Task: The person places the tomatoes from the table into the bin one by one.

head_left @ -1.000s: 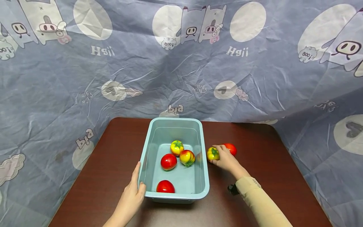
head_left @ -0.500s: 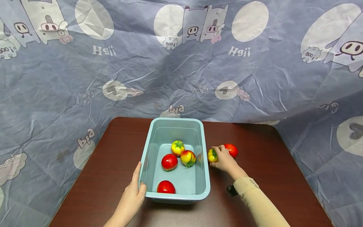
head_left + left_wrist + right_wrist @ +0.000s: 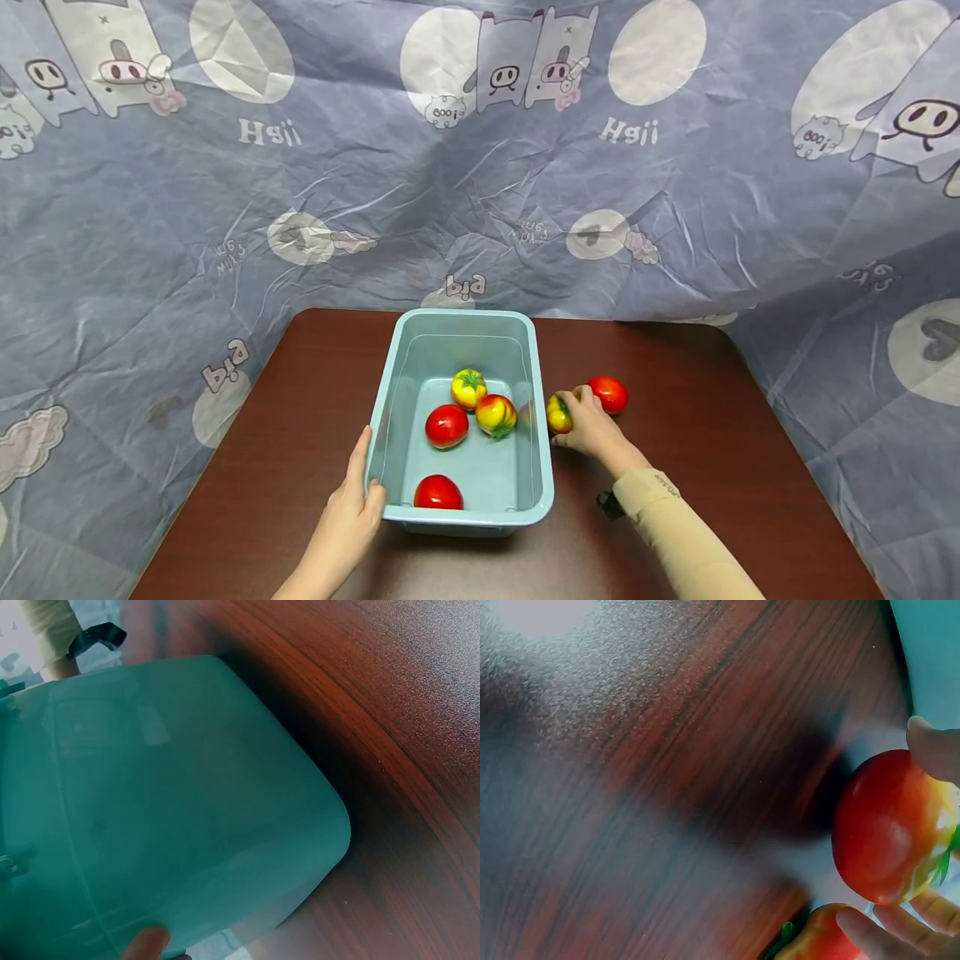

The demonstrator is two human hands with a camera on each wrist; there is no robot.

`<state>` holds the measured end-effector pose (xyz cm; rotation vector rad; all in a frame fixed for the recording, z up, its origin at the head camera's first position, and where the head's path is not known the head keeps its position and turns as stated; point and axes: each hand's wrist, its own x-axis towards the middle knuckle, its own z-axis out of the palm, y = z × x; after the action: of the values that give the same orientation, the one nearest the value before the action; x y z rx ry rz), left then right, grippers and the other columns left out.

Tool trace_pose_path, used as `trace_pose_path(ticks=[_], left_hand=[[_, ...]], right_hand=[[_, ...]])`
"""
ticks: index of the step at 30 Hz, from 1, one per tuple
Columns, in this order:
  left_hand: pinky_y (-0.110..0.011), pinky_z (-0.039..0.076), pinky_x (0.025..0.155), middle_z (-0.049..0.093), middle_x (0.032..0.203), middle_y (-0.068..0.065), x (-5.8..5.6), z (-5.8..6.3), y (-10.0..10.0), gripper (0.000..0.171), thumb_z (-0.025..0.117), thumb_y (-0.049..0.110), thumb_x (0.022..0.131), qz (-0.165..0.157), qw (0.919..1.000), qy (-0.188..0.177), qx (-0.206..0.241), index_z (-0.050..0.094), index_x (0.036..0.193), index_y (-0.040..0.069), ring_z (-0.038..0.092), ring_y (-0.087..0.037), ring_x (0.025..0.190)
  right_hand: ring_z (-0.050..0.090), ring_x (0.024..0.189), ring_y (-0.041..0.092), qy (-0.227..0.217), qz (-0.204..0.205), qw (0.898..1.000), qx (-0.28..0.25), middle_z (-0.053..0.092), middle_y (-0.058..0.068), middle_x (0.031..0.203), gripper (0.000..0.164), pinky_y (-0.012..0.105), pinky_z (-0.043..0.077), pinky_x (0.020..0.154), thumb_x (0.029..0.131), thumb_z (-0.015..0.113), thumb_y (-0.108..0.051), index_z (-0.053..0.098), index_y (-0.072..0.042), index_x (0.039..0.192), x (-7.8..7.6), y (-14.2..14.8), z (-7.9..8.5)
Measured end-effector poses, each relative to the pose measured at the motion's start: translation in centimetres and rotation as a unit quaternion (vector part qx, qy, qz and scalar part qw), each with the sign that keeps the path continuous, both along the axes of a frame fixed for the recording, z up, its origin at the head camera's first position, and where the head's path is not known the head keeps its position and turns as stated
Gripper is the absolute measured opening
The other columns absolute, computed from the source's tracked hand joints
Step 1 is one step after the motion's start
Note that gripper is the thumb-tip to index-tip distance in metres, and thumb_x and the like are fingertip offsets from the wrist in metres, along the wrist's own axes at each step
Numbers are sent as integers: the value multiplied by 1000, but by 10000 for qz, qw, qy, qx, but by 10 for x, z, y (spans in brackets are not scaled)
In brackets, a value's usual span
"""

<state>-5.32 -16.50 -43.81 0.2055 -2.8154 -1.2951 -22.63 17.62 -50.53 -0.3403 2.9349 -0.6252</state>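
A blue-green plastic bin (image 3: 464, 518) stands on the table. My left hand (image 3: 347, 510) rests against its near-left corner with extended fingers, and a fingertip (image 3: 150, 943) touches the outer wall in the left wrist view. Beside the bin's right wall, my right hand (image 3: 592, 427) holds a red-and-yellow tomato (image 3: 889, 829) with green leaves, thumb on one side and fingers on the other. The head view shows only the yellow-green side of that tomato (image 3: 558, 415). Just behind the right hand lies a red tomato (image 3: 609, 395), partly hidden in the right wrist view.
Inside the bin sit two red tomatoes (image 3: 447, 426) and two yellow-red ones (image 3: 496, 415) with green leaves. The dark wooden table (image 3: 705, 433) extends to both sides. A patterned grey-blue cloth (image 3: 420, 183) hangs along its back edge.
My right hand has shifted slightly left toward the bin with the tomato, showing more of the red one behind it. The left hand and bin stay put.
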Motion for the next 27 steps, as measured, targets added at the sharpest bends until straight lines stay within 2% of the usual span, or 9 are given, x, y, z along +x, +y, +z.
trace_pose_path(ticks=[8, 14, 21, 27], left_hand=[[-54, 47, 93, 47, 146, -25, 0, 0, 0, 67, 42, 8, 95, 19, 10000, -46, 12, 18, 157, 17, 58, -36, 120], [-53, 48, 92, 47, 146, -25, 0, 0, -1, 67, 42, 8, 95, 2, 10000, 0, 18, 18, 157, 16, 59, -36, 119], [-53, 48, 90, 50, 144, -25, 0, 0, -2, 67, 42, 8, 95, -35, 10000, 20, -22, 19, 157, 15, 60, -36, 117], [-53, 48, 90, 48, 145, -25, 0, 1, -2, 67, 42, 8, 95, -66, 10000, -11, -33, 18, 157, 15, 60, -37, 118]], right_hand=[[47, 108, 38, -241, 15, 9996, 132, 46, 22, 125, 73, 48, 52, 80, 68, 88, -19, 54, -4, 131, 5, 2, -4], [48, 107, 37, -318, -103, 9994, 27, 47, 22, 124, 76, 50, 53, 81, 67, 88, -19, 52, -5, 133, 9, 9, -3], [55, 101, 38, 136, -87, 9997, -183, 48, 25, 125, 74, 52, 51, 85, 70, 87, -18, 52, -3, 133, 10, 19, 14], [54, 103, 38, 338, 20, 9992, -224, 46, 25, 127, 72, 52, 50, 87, 72, 85, -19, 51, -3, 135, 12, 23, 33]])
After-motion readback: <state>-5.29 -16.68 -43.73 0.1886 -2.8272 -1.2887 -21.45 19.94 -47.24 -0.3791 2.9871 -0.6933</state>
